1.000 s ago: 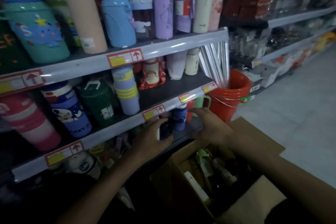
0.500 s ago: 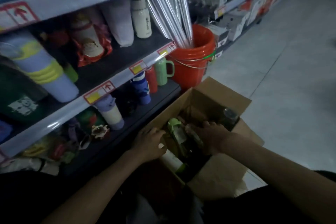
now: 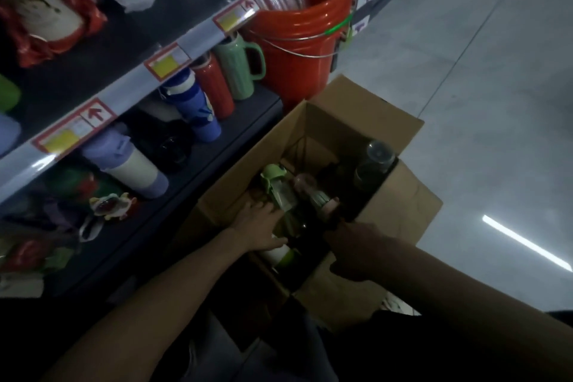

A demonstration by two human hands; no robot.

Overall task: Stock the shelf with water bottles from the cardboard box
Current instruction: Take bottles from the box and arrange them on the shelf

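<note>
The open cardboard box [image 3: 400, 205] stands on the floor beside the shelf [image 3: 192, 43]. Inside lie a clear bottle with a green lid [image 3: 277, 186], a pink-capped bottle [image 3: 314, 194], a dark bottle with a clear cap [image 3: 375, 161] and a white and green bottle [image 3: 279, 254]. My left hand [image 3: 257, 223] is in the box, thumb and fingers around the green-lidded bottle's body. My right hand [image 3: 356, 245] is curled in shadow at the box's near side, closed on the pink-capped bottle's dark lower end.
The bottom shelf holds a purple and cream bottle [image 3: 130, 164], a blue bottle [image 3: 201, 112], a red bottle [image 3: 214, 87] and a green mug [image 3: 238, 71]. An orange bucket [image 3: 297, 40] of silver rolls stands past the box. Grey floor [image 3: 480, 102] lies to the right.
Both hands have come down from the shelf edge into the box. My view has tilted down with them, and each hand has closed on a bottle.
</note>
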